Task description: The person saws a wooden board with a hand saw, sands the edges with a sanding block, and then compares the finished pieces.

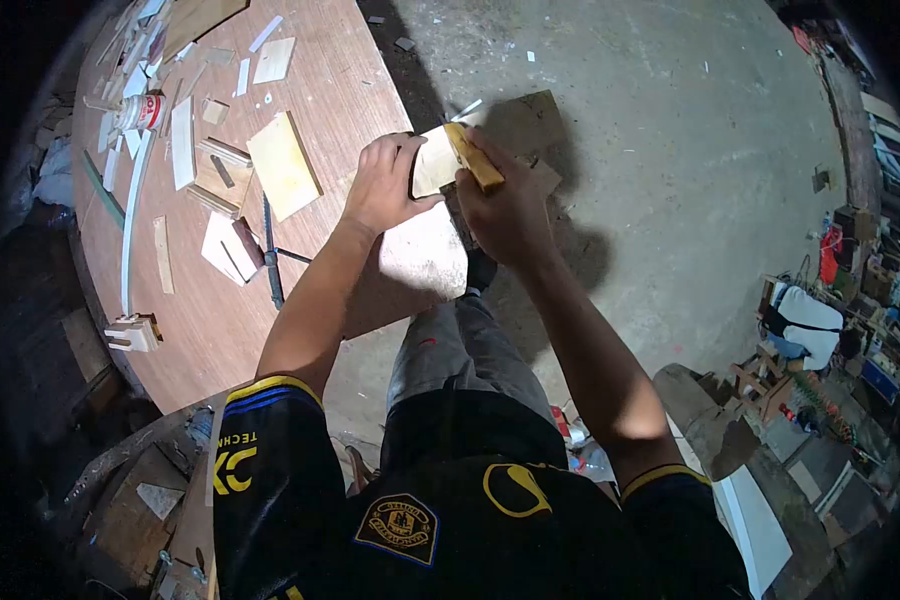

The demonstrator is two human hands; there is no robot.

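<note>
Near the table's right edge, my left hand (pixel 385 185) is closed on a pale wood piece (pixel 432 165), its thumb and fingers on either side. My right hand (pixel 505 205) is wrapped round a yellowish wooden block (pixel 475 158), which lies against the right end of the pale piece. Whether the block is a tool cannot be made out. Below my left hand a brightly lit pale board (pixel 425 250) juts past the table edge.
The wooden table (pixel 320 90) fills the left side. On it are a flat board (pixel 284 165), a white-and-red container (pixel 142 112), a dark clamp-like tool (pixel 272 258) and several wood strips. Piled items stand at the far right of the concrete floor (pixel 660 150).
</note>
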